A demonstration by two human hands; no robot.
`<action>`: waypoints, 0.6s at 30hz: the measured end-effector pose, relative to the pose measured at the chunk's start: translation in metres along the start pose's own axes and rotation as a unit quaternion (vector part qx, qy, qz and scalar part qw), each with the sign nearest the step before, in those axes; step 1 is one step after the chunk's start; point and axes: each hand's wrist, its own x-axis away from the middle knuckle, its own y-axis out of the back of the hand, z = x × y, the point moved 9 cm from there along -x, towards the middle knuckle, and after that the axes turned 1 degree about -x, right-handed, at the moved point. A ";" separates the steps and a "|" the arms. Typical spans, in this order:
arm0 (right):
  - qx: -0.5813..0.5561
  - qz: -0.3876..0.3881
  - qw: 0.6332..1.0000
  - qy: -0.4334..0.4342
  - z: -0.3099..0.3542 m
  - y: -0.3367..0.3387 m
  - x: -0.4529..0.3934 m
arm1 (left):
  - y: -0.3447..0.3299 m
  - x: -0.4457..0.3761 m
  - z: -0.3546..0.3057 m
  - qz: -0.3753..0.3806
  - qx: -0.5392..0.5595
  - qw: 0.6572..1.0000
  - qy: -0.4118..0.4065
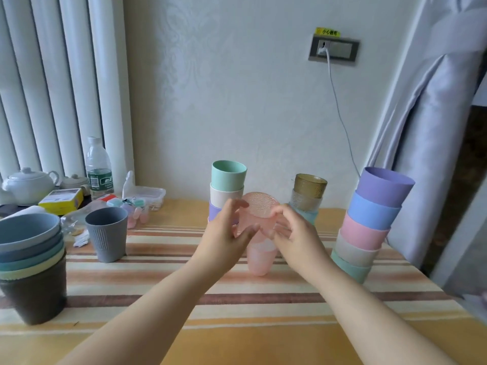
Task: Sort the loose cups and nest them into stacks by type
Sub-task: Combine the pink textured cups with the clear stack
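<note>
- The table (237,325), with a striped cloth, carries four stacks and two pink cups at the centre; the stacks stand spread out, I think so that each type stays separate.
- The dark stack (31,259) at the near left has wide cups; I count about six rims, with a dark brown one at the bottom.
- The pastel stack (369,227) at the right has five cups: purple, blue, pink, beige, green. It leans a little to the right.
- The back stack (227,188) shows green, cream and purple cups; lower ones are hidden behind the left hand.
- The amber stack (308,196) has about three textured cups of the same kind.
- One grey cup (107,233) stands alone, not yet sorted.
- The pink textured cup (257,217) is held tilted above the lower pink cup (259,259), probably to nest it inside.
- The left hand (224,233) and the right hand (295,233) hold that upper cup on its two sides, with curled fingers.
</note>
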 end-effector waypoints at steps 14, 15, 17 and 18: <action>0.170 -0.022 0.976 -0.133 -0.054 -0.006 -0.017 | 0.080 0.053 0.072 -0.095 -0.097 0.987 0.083; 0.175 -0.018 0.975 -0.135 -0.055 -0.006 -0.017 | 0.085 0.056 0.074 -0.095 -0.102 0.986 0.090; 0.194 -0.042 0.973 -0.116 -0.048 -0.004 -0.015 | 0.093 0.062 0.076 -0.094 -0.112 0.984 0.099; 0.208 -0.075 0.971 -0.087 -0.038 -0.002 -0.012 | 0.098 0.065 0.075 -0.094 -0.117 0.983 0.102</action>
